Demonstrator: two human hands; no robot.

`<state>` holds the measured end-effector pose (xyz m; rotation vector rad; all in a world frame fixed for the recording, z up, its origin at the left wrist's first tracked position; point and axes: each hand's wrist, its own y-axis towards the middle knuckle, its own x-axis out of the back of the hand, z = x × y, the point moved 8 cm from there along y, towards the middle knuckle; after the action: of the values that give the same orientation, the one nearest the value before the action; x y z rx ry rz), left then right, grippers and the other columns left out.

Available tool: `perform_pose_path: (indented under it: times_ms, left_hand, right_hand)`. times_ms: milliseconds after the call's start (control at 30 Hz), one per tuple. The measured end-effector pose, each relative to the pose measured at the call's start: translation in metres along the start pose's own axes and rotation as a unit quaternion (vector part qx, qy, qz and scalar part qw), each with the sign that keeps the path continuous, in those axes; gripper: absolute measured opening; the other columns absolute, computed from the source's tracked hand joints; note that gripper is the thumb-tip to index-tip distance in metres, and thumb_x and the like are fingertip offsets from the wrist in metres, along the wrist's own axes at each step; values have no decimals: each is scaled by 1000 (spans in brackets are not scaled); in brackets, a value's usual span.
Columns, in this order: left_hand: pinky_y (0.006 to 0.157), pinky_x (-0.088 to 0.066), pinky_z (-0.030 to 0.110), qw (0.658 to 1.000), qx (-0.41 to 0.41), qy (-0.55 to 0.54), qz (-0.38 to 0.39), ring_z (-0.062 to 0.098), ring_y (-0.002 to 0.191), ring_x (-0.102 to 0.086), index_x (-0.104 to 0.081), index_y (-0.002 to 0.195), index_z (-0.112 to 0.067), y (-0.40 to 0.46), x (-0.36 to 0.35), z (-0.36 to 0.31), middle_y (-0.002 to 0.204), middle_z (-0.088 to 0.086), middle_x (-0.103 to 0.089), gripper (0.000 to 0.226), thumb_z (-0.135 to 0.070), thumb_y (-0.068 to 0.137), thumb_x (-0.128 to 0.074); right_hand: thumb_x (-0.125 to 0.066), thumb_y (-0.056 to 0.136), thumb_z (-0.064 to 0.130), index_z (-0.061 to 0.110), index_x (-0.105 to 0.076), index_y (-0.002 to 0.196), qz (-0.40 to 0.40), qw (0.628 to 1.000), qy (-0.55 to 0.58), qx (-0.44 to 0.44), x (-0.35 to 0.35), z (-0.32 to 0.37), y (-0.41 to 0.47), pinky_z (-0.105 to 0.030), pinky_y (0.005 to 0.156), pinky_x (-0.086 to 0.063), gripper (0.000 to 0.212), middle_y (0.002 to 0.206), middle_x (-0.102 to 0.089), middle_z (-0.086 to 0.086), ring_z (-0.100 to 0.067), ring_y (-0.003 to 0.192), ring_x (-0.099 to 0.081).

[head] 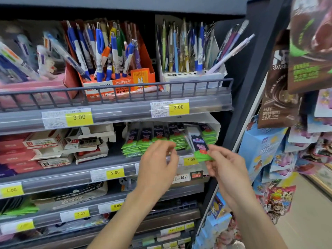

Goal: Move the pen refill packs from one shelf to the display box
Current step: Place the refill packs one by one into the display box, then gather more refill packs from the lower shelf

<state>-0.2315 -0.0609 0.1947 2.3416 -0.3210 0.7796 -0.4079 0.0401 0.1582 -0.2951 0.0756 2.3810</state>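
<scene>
The right hand [221, 163] pinches one slim pen refill pack with a green base and cartoon print [200, 147], right of centre, just before the white cardboard display box [213, 123]. The left hand [158, 162] hovers loosely curled, holding nothing. The pack probably wants sliding upright into the box's right end, aligned with the standing packs [154, 139] filling it.

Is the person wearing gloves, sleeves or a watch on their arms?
No. Both arms are bare up to the bottom edge of the picture, with no sleeve in view. The left hand and the right hand have no gloves. No watch, bracelet or ring shows on either one.
</scene>
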Motion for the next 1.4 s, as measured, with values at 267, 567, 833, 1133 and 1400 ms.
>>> perform_pose_path:
  times_ms: [267, 567, 833, 1133, 1400]
  left_hand:
    - [102, -45, 49, 948, -91, 286, 103, 36, 118, -63, -51, 152, -26, 40, -36, -6, 132, 12, -67, 53, -53, 108, -40]
    - [92, -53, 47, 945, -90, 308, 58, 39, 100, -72, -69, 133, -24, 55, -49, -11, 112, 12, -76, 39, -48, 107, -54]
    - [79, -60, 52, 935, -116, 334, -12, 36, 68, -73, -81, 100, -15, 46, -34, -2, 75, 11, -75, 19, -32, 93, -80]
    - [104, -52, 57, 950, -159, 226, -143, 42, 114, -68, -75, 117, 2, -9, 28, 22, 117, 23, -72, 25, -8, 94, -77]
    - [85, -52, 42, 930, 24, 311, -193, 33, 103, -61, -75, 112, -2, -182, 163, 151, 116, 16, -66, 16, -7, 100, -66]
  right_hand:
    - [-65, 97, 26, 12, -68, 119, -46, 988, -140, 43, -18, 10, 68, -36, 68, -59, 26, 68, -73, -1, -18, 61, -69]
    - [-68, 92, 7, 11, -75, 118, -22, 762, -473, 442, -31, 30, 37, -36, 70, -57, 28, 109, -60, -7, -21, 77, -62]
    - [-68, 89, 1, 5, -78, 106, -16, 744, -504, 438, -40, 33, 61, -47, 72, -59, 20, 101, -67, -14, -35, 90, -65]
    - [-61, 93, 2, 5, -75, 111, -64, 805, -360, 466, -72, 21, -1, -36, 83, -51, 23, 109, -61, -12, -29, 95, -61]
    - [-58, 94, 4, 1, -77, 99, 166, 818, -253, 490, -242, -62, -114, -30, 80, -48, 19, 93, -65, -11, -27, 87, -61]
